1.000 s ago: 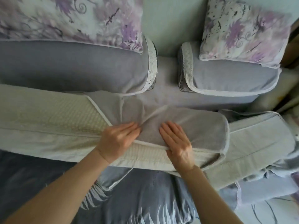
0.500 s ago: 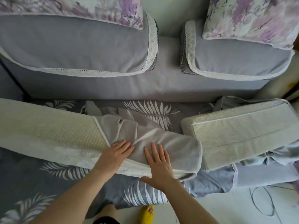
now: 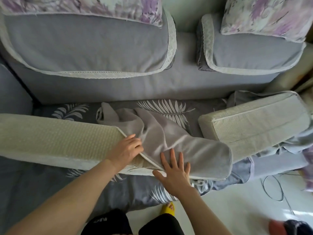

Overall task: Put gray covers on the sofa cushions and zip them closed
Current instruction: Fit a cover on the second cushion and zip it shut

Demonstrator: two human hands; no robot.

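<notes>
Now I am working at the long cushion that is lying across the middle of the frame, from the left edge toward the centre. The gray cover is sitting only on its right end; the rest of the fabric is lying bunched behind, toward the sofa back. My left hand is curling its fingers around the piped edge of the cover's opening, at centre frame. My right hand is lying flat with the fingers spread, pressing on the covered end and gripping nothing. I think the good way is holding the cushion down with the flat hand and drawing the edge leftward little by little, so the corners are filling evenly. A second cushion is waiting at the right, uncovered.
</notes>
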